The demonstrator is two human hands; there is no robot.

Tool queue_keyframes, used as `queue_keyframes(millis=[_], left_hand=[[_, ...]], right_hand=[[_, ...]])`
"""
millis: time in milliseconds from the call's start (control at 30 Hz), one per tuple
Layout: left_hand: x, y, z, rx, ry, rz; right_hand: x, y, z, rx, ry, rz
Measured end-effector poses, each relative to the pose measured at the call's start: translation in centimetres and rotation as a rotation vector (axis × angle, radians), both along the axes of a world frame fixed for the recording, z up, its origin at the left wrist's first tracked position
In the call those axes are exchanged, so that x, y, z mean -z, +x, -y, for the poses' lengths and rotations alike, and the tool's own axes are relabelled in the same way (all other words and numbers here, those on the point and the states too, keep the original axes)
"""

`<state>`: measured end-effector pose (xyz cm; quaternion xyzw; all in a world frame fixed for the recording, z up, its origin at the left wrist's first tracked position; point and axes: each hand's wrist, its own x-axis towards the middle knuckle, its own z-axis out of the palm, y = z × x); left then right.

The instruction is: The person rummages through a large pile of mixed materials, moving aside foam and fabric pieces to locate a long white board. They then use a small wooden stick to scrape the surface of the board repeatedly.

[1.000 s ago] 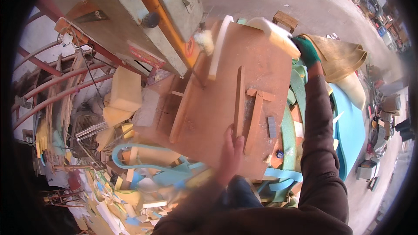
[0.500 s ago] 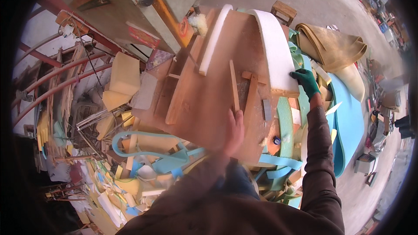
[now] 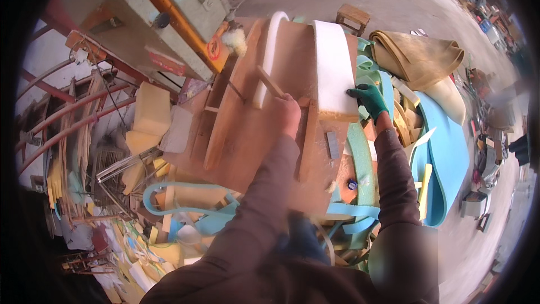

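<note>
My bare left hand [image 3: 288, 115] is closed around a short wooden stick [image 3: 270, 81]. The stick's far end meets a narrow white foam strip [image 3: 270, 50] that curves at its far end. On my right hand [image 3: 369, 100] is a green glove, its fingers gripping the right edge of a wide, thick white foam piece [image 3: 334, 67]. Both foam pieces lie on a brown board tabletop [image 3: 256, 146]. A long wooden rail [image 3: 231, 107] runs left of the strip, and a wooden bar [image 3: 306, 141] lies right of my left hand.
A large grey machine body with an orange edge [image 3: 174, 17] stands at the far left of the tabletop. Foam offcuts [image 3: 169, 242] crowd the lower left. Rolled tan sheet [image 3: 416, 59] and blue foam sheet [image 3: 439, 157] lie at right. A wooden stool [image 3: 352, 17] stands beyond.
My left hand has moved forward, bringing the stick against the narrow strip. With my right hand at its edge, the wide foam piece has shifted left. The view has shifted slightly.
</note>
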<state>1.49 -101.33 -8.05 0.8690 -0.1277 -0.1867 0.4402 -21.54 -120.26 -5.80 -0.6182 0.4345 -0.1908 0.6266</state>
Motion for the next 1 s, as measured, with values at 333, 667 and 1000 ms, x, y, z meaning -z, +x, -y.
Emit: queue_keyframes(millis=[333, 667, 1000], left_hand=[[-3.6, -0.9, 1.5, 0.107, -0.295, -0.544], [0.5, 2.4, 8.4, 0.285, -0.490, -0.540], [-6.8, -9.2, 14.8, 0.564, -0.542, -0.567]], right_hand=[[3.3, -2.6, 1.4, 0.003, -0.106, 0.336], [-15.7, -24.2, 4.8, 0.574, -0.702, 0.309], [-12.3, -41.2, -21.7, 0.971, -0.461, 0.332]])
